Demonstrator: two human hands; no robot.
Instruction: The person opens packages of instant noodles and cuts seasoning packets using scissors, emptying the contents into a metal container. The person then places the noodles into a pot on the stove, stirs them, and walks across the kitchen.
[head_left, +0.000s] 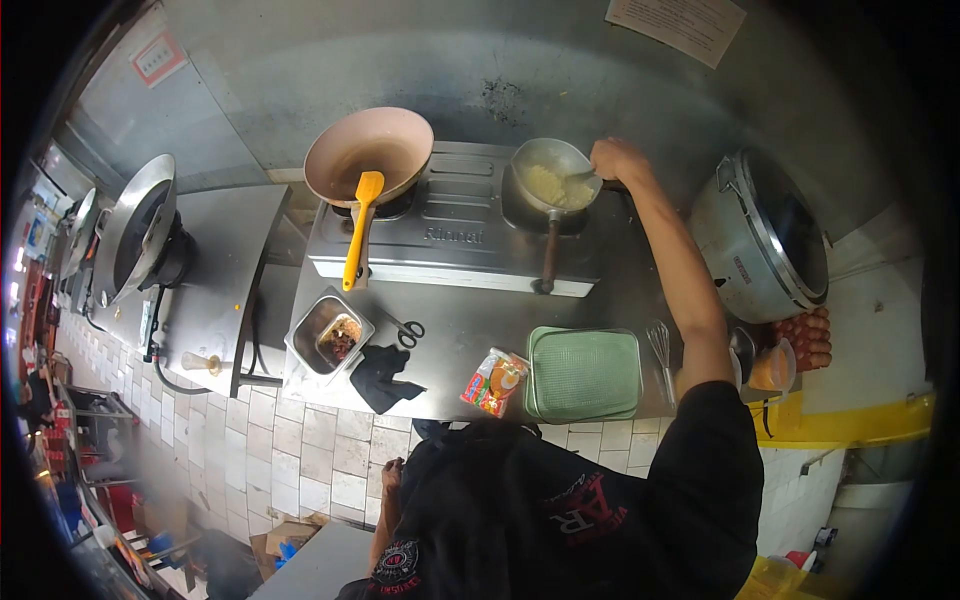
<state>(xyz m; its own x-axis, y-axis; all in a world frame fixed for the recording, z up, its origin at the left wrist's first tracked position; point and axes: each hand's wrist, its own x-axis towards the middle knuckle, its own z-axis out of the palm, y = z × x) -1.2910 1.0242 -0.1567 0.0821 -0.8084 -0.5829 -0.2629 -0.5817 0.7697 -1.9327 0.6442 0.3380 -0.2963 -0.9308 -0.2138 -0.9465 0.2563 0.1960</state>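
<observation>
A small saucepan (553, 172) with pale yellow noodles in it stands on the right burner of the gas stove (455, 215). My right hand (618, 160) is closed round the handle of a utensil that reaches into the noodles from the right; the utensil's working end is partly hidden. The saucepan's brown handle (552, 245) points toward me and is not held. Down at my left side, away from the counter, hangs my left hand (393, 475), small in view, its fingers not clear. A noodle packet (494, 382) lies on the counter near its front edge.
A pink pan (369, 150) is on the left burner, a yellow spatula (360, 232) across it. Nearer are a metal container (330, 335), scissors (408, 333), black cloth (385, 378), green tray (585, 373) and whisk (661, 360). A large pot (760, 235) and eggs (803, 338) stand right.
</observation>
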